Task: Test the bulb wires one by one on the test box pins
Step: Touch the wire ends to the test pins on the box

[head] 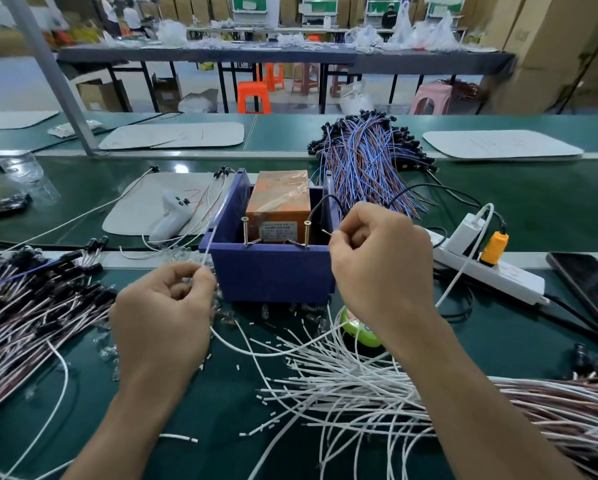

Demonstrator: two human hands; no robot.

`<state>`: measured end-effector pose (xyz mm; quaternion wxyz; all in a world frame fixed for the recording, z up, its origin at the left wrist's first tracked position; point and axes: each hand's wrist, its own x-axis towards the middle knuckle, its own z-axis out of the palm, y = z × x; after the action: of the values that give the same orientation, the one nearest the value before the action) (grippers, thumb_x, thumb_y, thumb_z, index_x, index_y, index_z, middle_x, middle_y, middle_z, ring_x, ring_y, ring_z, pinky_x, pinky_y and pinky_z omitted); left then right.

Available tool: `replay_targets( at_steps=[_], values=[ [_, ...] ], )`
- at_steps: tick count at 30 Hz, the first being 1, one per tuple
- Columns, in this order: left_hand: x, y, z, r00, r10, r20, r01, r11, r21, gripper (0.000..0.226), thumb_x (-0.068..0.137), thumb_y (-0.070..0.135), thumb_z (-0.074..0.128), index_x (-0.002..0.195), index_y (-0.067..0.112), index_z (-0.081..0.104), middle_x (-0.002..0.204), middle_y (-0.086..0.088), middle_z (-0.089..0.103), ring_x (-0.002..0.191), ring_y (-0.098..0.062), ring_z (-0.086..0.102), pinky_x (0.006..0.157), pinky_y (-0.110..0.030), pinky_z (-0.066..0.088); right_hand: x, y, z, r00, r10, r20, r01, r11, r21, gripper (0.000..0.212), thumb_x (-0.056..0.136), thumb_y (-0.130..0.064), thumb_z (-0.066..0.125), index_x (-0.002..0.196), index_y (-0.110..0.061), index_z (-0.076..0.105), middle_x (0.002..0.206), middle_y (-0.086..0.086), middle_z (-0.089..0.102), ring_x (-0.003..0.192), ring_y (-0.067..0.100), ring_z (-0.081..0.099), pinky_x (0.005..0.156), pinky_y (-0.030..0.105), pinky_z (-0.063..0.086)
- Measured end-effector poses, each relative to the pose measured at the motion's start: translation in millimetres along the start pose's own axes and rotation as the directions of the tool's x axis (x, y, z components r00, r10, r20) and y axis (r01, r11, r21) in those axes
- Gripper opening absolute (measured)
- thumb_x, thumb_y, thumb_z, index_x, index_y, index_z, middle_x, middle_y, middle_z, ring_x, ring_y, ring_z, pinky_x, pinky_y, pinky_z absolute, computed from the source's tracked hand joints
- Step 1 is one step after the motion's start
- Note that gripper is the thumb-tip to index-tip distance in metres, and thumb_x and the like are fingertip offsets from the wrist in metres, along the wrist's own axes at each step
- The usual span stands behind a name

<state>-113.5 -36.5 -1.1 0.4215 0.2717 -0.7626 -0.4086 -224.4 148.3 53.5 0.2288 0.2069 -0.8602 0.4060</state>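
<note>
A blue test box [273, 271] stands in the middle of the green bench with an orange block [279, 202] inside. Two upright screw pins rise from its front rim, the left pin [245, 231] and the right pin [306, 233]. My right hand [380, 261] pinches a bare wire end [326, 232] just right of the right pin, not quite touching it. My left hand [166, 306] pinches a white wire [210, 244] at the box's left front corner. A white wire [273, 353] sags below between the two hands.
A heap of white wires [359, 393] lies in front at the right, and white and brown wires with black caps [31, 306] at the left. Blue wires [370, 161] are piled behind the box. A power strip [491, 271], a phone [591, 289] and a green tape roll [359, 332] lie right.
</note>
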Motion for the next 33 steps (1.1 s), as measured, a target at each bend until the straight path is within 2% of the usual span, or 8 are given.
replay_targets(
  at_steps=[4,7,10,16,22,27,31,33],
  values=[
    [-5.8,0.0,-2.1,0.996,0.059,0.069,-0.063,0.997,0.054,0.016,0.083,0.054,0.061,0.078,0.044,0.073,0.051,0.011,0.063,0.042,-0.009,0.054,0.045,-0.025,0.043,-1.2,-11.2,-6.8,0.986,-0.036,0.162,0.024,0.997,0.076,0.017,0.084,-0.024,0.071,0.068,-0.022,0.066,0.052,-0.010,0.060,0.051,0.011,0.056,0.054,0.021,0.045],
    [-9.8,6.3,-4.8,0.969,0.043,0.244,0.020,0.968,-0.249,0.020,0.081,0.048,0.073,0.077,0.030,0.081,0.047,-0.001,0.058,0.038,-0.007,0.044,0.041,-0.014,0.035,-6.2,-22.2,-10.5,0.927,-0.020,0.375,-0.062,0.977,0.206,0.010,0.085,-0.031,0.070,0.077,-0.027,0.075,0.057,-0.013,0.066,0.053,0.006,0.061,0.052,0.015,0.045],
    [-11.2,14.8,-4.3,0.922,-0.038,0.385,0.249,0.819,-0.517,0.022,0.078,0.040,0.081,0.085,0.020,0.084,0.052,-0.008,0.060,0.041,-0.012,0.044,0.041,-0.016,0.035,-14.4,-31.3,-9.5,0.794,-0.058,0.605,-0.195,0.918,0.344,0.016,0.080,-0.036,0.069,0.093,-0.030,0.075,0.068,-0.009,0.072,0.056,0.007,0.061,0.058,0.029,0.051],
    [-8.6,24.7,-4.7,0.872,-0.162,0.463,0.481,0.468,-0.742,0.024,0.085,0.036,0.067,0.086,0.018,0.083,0.069,0.001,0.066,0.047,-0.005,0.052,0.048,-0.017,0.049,-36.9,-44.7,4.4,0.563,-0.142,0.814,-0.253,0.908,0.333,0.046,0.073,-0.041,0.078,0.115,-0.043,0.060,0.090,-0.015,0.076,0.068,-0.001,0.065,0.069,0.026,0.054],
    [-5.9,30.3,-11.4,0.928,-0.236,0.288,0.372,0.605,-0.704,0.031,0.080,0.049,0.074,0.080,0.019,0.082,0.061,0.007,0.057,0.052,-0.006,0.045,0.052,-0.019,0.040,-64.4,-59.1,29.4,0.567,-0.044,0.822,-0.324,0.906,0.273,0.039,0.076,-0.044,0.074,0.112,-0.043,0.058,0.098,-0.016,0.075,0.088,0.009,0.071,0.083,0.040,0.060],
    [-1.7,30.5,-14.6,0.924,-0.334,0.187,0.377,0.708,-0.598,0.039,0.079,0.062,0.073,0.082,0.025,0.083,0.060,0.008,0.033,0.052,-0.004,0.039,0.054,-0.025,0.040,-70.8,-58.9,33.5,0.360,-0.068,0.931,-0.472,0.847,0.244,0.037,0.075,-0.028,0.078,0.107,-0.038,0.061,0.078,-0.007,0.073,0.062,0.005,0.059,0.062,0.026,0.048],
    [-5.0,27.4,-11.3,0.926,-0.271,0.262,0.377,0.666,-0.644,0.051,0.081,0.070,0.066,0.086,0.023,0.084,0.059,0.007,0.034,0.052,-0.006,0.038,0.052,-0.022,0.037,-60.1,-55.1,26.9,0.467,-0.129,0.875,-0.535,0.747,0.396,0.006,0.088,-0.016,0.071,0.082,-0.018,0.070,0.059,-0.005,0.058,0.051,0.011,0.046,0.053,0.026,0.040],
    [-11.7,23.2,-7.2,0.913,-0.174,0.368,0.388,0.644,-0.660,0.050,0.087,0.065,0.062,0.092,0.020,0.084,0.065,0.002,0.054,0.063,-0.014,0.050,0.061,-0.028,0.043,-47.7,-52.4,17.7,0.548,-0.161,0.821,-0.638,0.554,0.535,0.026,0.095,-0.015,0.063,0.070,-0.015,0.069,0.053,-0.006,0.051,0.045,0.009,0.038,0.045,0.019,0.032]
  ],
)
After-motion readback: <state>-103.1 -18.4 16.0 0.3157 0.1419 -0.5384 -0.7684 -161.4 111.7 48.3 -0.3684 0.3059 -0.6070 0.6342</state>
